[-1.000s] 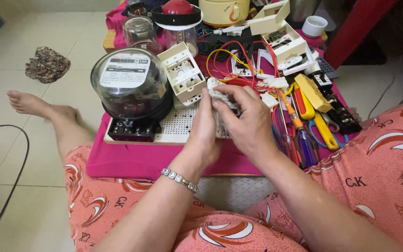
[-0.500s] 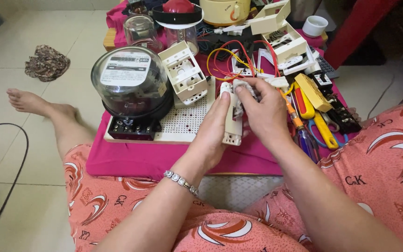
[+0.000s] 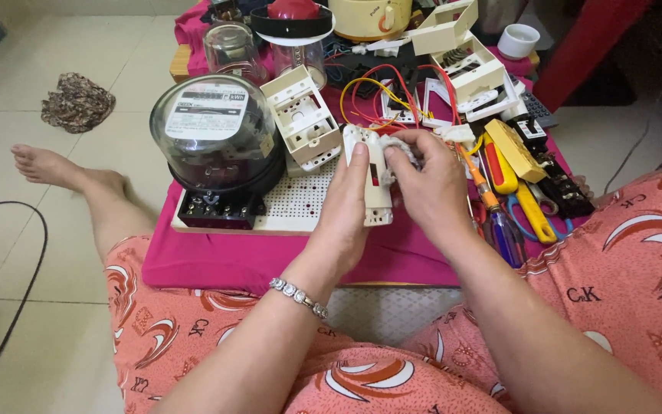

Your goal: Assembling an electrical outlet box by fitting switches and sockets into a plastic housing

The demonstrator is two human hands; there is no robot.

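My left hand grips a white oblong electrical block upright over a white perforated board. My right hand touches the block's right side, and a small whitish cloth is bunched under its fingers. Both hands hover above a low table covered in pink cloth. Just left stands a round glass-domed electricity meter on a black base. An open cream switch box lies behind the block. Red and yellow wires loop at the back.
Right of my hands lie screwdrivers and yellow-handled pliers, a yellow box and a black strip. Cream boxes, a glass jar and a white cup stand behind. My bare foot, a crumpled rag and a black cable are on the floor.
The white block has been turned from flat in my hands to upright, and my right hand now works on its side with the cloth.
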